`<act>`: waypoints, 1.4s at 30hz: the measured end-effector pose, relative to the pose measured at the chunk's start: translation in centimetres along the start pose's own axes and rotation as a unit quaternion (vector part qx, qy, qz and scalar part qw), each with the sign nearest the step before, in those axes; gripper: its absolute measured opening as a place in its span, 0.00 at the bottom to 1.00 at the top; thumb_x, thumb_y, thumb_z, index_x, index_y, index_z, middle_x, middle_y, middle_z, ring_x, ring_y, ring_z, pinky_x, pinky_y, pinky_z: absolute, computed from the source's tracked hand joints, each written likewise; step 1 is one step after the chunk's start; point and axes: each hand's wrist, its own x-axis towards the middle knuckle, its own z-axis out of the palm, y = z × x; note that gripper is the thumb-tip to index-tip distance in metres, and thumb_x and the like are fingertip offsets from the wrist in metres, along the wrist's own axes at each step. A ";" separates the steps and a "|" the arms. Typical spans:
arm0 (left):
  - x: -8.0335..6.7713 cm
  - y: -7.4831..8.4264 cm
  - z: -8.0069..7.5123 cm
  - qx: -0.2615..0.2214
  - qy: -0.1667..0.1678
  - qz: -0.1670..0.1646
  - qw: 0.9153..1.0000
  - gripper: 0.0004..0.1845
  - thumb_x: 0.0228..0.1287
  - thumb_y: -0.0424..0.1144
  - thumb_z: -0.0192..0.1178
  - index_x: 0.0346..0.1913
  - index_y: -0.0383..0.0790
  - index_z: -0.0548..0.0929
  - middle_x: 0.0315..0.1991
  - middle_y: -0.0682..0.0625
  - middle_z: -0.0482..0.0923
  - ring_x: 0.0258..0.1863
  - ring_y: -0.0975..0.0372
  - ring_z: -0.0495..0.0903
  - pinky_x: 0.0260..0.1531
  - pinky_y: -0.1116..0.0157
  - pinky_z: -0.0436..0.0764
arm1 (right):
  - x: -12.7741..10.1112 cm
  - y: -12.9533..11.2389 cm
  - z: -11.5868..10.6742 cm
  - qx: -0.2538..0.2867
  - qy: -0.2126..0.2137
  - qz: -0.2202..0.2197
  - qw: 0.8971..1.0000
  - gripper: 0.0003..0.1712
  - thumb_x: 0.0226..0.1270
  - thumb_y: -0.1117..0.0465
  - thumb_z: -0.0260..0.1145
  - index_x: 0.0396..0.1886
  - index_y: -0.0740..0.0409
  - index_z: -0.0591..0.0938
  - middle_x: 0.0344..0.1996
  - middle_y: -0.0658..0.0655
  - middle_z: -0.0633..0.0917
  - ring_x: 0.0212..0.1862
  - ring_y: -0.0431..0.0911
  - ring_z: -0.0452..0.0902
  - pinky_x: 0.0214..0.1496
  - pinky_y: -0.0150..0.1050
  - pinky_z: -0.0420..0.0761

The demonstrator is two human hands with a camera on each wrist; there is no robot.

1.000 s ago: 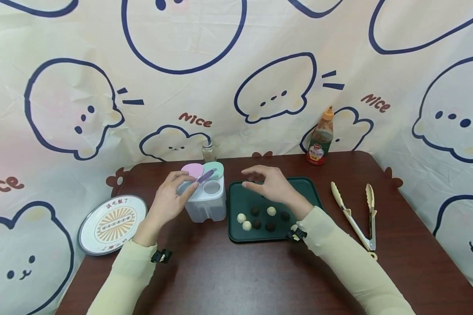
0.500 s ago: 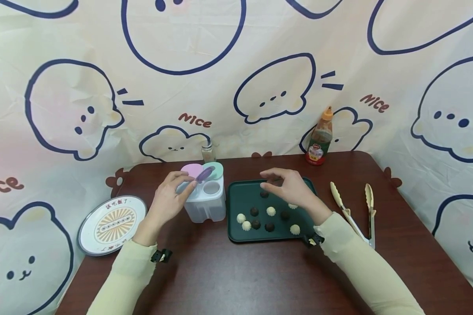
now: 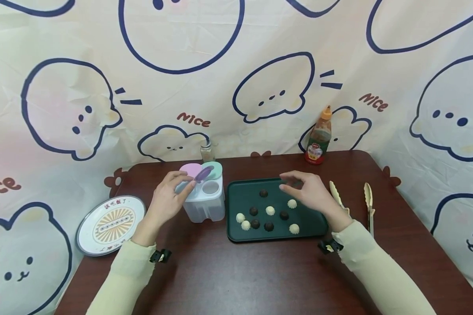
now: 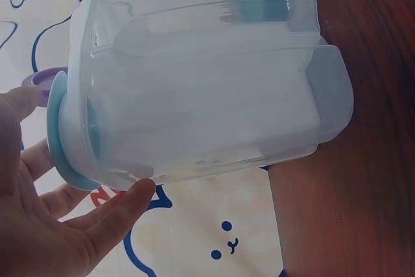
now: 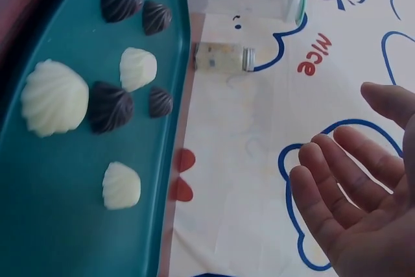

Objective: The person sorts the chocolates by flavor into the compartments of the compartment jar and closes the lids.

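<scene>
My left hand (image 3: 167, 197) pinches a small purple lid (image 3: 203, 173), tilted up over the clear plastic storage box (image 3: 205, 211). One round opening (image 3: 210, 188) on the box top is uncovered. A pink lid (image 3: 190, 168) and a mint green lid (image 3: 216, 169) cover others, and a light blue lid (image 4: 59, 141) shows close by the left fingers in the left wrist view. Relaxed and holding nothing, my right hand (image 3: 313, 192) hovers over the right part of the dark green tray (image 3: 236, 236). Ridged dome-shaped sweets, dark (image 3: 269, 226) and white (image 3: 294, 229), lie scattered on the tray.
Metal tongs (image 3: 368, 197) with cream tips lie right of the tray, partly behind the right arm. A sauce bottle (image 3: 318, 142) and a small glass shaker (image 3: 207, 152) stand at the back edge. A patterned plate (image 3: 82, 234) rests at the left.
My right hand has moved right across the tray, uncovering more sweets. The left hand stays by the box, and the purple lid in it has tilted slightly.
</scene>
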 end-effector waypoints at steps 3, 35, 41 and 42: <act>0.0 0.0 -0.1 0.001 -0.003 -0.001 1.000 0.30 0.71 0.65 0.48 0.60 0.46 0.81 0.69 0.44 0.69 0.70 0.46 0.67 0.69 0.37 0.65 | -0.6 0.4 -0.5 -0.010 0.012 0.005 1.000 0.23 0.67 0.44 0.68 0.58 0.45 0.83 0.45 0.50 0.88 0.44 0.45 0.82 0.45 0.41 0.83; 0.0 -0.1 -0.1 0.000 -0.006 0.004 1.000 0.30 0.72 0.65 0.48 0.60 0.46 0.80 0.70 0.44 0.68 0.71 0.45 0.66 0.68 0.36 0.65 | -8.1 6.1 -5.0 -0.097 0.116 0.133 0.980 0.32 0.67 0.38 0.65 0.59 0.58 0.82 0.45 0.64 0.88 0.43 0.54 0.84 0.38 0.39 0.78; 0.0 -0.1 -0.1 0.001 -0.006 0.002 1.000 0.31 0.72 0.65 0.48 0.60 0.45 0.80 0.70 0.44 0.68 0.71 0.44 0.66 0.68 0.35 0.65 | -9.2 7.2 -5.5 -0.102 0.123 0.166 0.973 0.33 0.66 0.36 0.64 0.59 0.57 0.82 0.48 0.63 0.88 0.45 0.54 0.83 0.38 0.38 0.77; 0.0 -0.1 -0.2 0.001 -0.006 0.002 1.000 0.31 0.72 0.65 0.48 0.60 0.45 0.80 0.71 0.44 0.68 0.71 0.44 0.66 0.68 0.35 0.65 | -9.4 7.4 -5.5 -0.105 0.126 0.171 0.972 0.33 0.66 0.36 0.64 0.58 0.56 0.82 0.49 0.63 0.88 0.45 0.54 0.83 0.38 0.37 0.77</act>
